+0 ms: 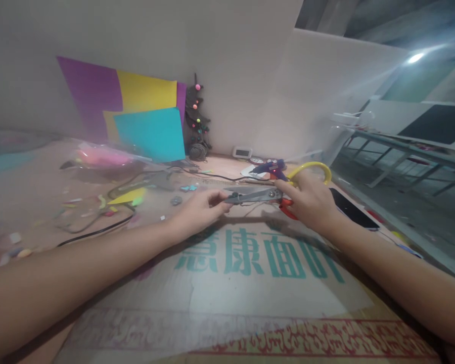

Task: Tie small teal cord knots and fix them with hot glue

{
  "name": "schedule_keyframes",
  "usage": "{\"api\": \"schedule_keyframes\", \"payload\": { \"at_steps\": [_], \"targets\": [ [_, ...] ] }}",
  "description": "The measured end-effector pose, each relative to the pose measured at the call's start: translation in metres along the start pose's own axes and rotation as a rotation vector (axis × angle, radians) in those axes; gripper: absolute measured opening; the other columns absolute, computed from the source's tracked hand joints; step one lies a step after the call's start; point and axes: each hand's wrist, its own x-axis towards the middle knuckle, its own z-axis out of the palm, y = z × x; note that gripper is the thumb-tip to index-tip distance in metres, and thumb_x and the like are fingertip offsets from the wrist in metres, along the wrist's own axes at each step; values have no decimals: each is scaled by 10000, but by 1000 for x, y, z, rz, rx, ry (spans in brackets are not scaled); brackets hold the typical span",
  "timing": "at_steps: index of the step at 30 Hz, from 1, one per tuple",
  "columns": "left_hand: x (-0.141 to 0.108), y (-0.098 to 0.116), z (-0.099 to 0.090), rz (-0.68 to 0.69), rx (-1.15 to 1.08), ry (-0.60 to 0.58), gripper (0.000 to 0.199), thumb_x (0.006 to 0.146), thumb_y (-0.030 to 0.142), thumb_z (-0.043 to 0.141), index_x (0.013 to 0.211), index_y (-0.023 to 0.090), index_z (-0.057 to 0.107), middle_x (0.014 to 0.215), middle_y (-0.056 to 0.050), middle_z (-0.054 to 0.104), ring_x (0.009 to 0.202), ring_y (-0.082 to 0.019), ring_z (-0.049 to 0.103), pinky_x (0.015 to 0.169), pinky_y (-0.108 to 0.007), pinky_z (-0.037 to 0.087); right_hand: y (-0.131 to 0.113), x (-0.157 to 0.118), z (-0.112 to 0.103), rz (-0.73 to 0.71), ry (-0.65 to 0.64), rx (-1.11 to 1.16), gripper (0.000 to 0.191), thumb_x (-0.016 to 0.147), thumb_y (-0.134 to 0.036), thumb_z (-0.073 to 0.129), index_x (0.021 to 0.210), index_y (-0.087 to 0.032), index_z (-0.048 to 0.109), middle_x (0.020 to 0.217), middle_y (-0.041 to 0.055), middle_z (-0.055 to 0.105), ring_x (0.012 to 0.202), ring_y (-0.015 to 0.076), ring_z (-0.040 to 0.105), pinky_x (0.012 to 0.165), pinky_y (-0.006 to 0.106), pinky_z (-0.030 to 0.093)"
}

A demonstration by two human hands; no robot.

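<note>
My right hand (pixel 313 197) grips a pair of scissors (pixel 260 195) by the handle. An orange-red part of the handle shows below my fingers, and a large yellow loop (pixel 328 174) rises behind the hand. The blades point left and look parted. My left hand (pixel 200 210) is closed in a pinch at a small dark piece (pixel 234 197), which lies at the blade tips. What the piece is cannot be made out. Just behind the scissors lies a dark blue glue gun (pixel 269 168) with a small red light.
Purple, yellow and blue sheets (pixel 151 134) lean on the wall beside a small decorated tree (pixel 197 121). A plastic bag with pink contents (pixel 106 155), a black cord (pixel 98 232) and scraps lie left. A phone (pixel 354 210) lies right. Printed sheeting (pixel 227 298) covers the front.
</note>
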Motion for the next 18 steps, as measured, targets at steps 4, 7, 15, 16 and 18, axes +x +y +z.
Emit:
{"api": "schedule_keyframes", "payload": {
  "at_steps": [4,7,15,16,18],
  "targets": [
    [0,0,1,-11,11,7,252,854,405,575,907,177,669,783,-5,667,689,-140,573,609,-232,407,-1,0,-1,16,-28,24,282,899,-144,459,1090,-217,654,797,65,456,714,190,366,606,315,217],
    [0,2,0,-23,22,13,262,841,396,584,943,177,687,823,-13,695,713,-152,598,627,-241,422,-1,0,-1,8,-46,6,285,908,-134,446,1086,-209,655,795,68,455,721,192,375,599,319,224],
    [-3,10,-2,-46,88,30,257,814,391,598,925,181,695,852,-14,714,764,-175,637,686,-266,453,-1,0,-3,4,-48,15,289,912,-142,446,1102,-201,654,807,69,454,721,184,361,593,311,211],
    [-3,10,-2,-50,89,25,260,813,395,598,927,183,695,851,-13,715,760,-174,639,682,-265,455,-1,0,-3,4,-47,21,287,915,-150,445,1103,-201,656,806,68,454,719,183,356,593,311,202],
    [-3,9,-2,-53,89,20,268,812,402,597,932,184,696,853,-11,716,755,-173,641,678,-265,457,-1,0,-2,12,-34,34,286,918,-167,447,1105,-209,659,807,67,455,714,183,346,594,313,189]
  ]
}}
